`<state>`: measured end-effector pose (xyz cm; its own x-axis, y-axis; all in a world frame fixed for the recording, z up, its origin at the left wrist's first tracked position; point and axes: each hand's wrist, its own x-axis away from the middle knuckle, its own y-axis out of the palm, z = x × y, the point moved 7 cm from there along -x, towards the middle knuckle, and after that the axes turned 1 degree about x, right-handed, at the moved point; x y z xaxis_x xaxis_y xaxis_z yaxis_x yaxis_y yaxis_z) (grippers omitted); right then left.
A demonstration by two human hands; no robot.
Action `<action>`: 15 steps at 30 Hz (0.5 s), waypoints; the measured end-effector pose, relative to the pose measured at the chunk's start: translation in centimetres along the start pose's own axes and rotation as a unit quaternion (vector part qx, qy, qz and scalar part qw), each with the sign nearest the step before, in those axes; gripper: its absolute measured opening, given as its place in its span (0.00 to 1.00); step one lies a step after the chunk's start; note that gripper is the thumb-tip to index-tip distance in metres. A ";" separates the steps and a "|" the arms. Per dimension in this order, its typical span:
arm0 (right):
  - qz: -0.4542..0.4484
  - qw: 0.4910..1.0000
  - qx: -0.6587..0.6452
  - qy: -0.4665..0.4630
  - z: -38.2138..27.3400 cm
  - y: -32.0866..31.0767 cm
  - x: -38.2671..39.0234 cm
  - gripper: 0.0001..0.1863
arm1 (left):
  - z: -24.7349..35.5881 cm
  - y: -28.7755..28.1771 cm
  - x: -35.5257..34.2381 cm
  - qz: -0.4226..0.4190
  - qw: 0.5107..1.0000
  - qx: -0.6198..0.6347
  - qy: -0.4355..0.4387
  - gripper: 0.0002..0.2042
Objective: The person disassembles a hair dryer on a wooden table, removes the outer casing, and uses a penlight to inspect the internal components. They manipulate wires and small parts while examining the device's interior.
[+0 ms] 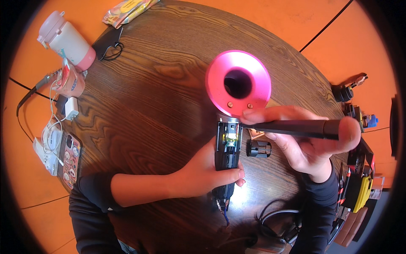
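Note:
A partly opened hair dryer stands in the middle, its ring-shaped head bright pink. Below the head, the bare black inner handle shows a small circuit board, and thin wires hang from its lower end. My left hand is wrapped round this handle. In my right hand is a black screwdriver, held almost level, with its tip at the joint between head and handle. Whether the tip touches a screw is hidden. Close by on the table lies a small black plastic part.
Cables lie near the front right. Along the right edge are tools and a yellow-black case. A tumbler, a pink cup, a white charger and a phone stand or lie at the left. A wipes packet is at the back.

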<state>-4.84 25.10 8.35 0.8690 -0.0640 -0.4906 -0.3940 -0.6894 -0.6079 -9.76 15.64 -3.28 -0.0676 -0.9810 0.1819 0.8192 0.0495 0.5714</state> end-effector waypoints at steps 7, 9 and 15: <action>0.011 1.000 0.011 0.010 -0.3 -0.2 0.3 0.30 | 0.1 -0.1 0.2 0.012 1.000 0.003 -0.003 0.23; 0.004 1.000 0.020 0.011 -0.1 0.0 0.5 0.28 | 0.0 0.0 0.1 0.005 1.000 0.005 -0.005 0.22; -0.009 0.998 -0.007 0.056 1.2 0.4 0.6 0.21 | -0.1 -0.2 0.0 0.008 1.000 -0.003 -0.001 0.22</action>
<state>-4.82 25.71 7.06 0.9043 -0.1313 -0.4062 -0.3744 -0.7011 -0.6068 -9.86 15.59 -3.42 -0.0554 -0.9795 0.1937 0.8240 0.0647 0.5629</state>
